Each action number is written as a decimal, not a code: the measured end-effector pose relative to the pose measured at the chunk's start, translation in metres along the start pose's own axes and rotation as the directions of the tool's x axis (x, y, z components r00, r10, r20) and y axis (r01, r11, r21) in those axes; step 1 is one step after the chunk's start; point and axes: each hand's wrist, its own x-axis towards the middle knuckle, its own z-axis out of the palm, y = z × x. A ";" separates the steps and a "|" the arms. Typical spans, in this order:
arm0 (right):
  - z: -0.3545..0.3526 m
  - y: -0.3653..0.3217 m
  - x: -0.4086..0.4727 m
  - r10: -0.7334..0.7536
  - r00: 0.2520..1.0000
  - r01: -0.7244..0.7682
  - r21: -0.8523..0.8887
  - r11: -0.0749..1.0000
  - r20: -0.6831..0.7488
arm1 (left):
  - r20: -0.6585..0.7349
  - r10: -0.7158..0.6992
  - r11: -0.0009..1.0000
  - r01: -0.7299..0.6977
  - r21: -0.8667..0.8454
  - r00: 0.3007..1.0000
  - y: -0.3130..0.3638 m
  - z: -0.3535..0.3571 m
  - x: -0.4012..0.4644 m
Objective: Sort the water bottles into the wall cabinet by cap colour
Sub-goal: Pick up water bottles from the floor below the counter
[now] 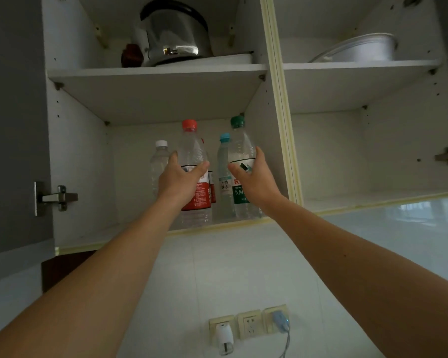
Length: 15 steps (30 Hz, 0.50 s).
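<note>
Water bottles, five visible, all upright with caps up, on the lower left shelf of the wall cabinet (150, 73): red-capped bottle (193, 161) grasped by the left hand (183, 180); a second red-labelled bottle (212, 187) mostly hidden behind it; green-capped bottle (241, 151) grasped by the right hand (254, 180); blue-capped bottle (224, 171) between; white-capped bottle (159, 164) leftmost. Upper shelves: one steel kettle (175, 34), one metal pot (360, 49). Below: three wall sockets (248, 324).

1. There's a second red-label bottle (213, 188) tucked behind the red-capped bottle (192, 161), only a sliver shows.
2. Left hand (183, 180) covers that front bottle's label middle.
3. Kettle (175, 34) top is cut off by the frame edge.
4. Dark red thing (132, 56) beside it, can't tell what.
</note>
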 end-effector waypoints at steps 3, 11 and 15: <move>-0.007 0.000 -0.001 0.024 0.997 -0.024 -0.010 1.000 0.073 | -0.004 0.012 0.998 -0.011 0.059 1.000 -0.004 -0.003 -0.003; -0.032 0.004 0.005 0.171 0.940 -0.101 -0.238 0.966 0.295 | 0.141 0.033 0.994 -0.047 0.098 0.989 -0.021 -0.015 -0.009; -0.022 0.010 0.011 0.169 0.945 -0.086 -0.288 0.954 0.279 | 0.163 0.004 0.998 -0.013 0.057 0.987 -0.020 -0.006 -0.004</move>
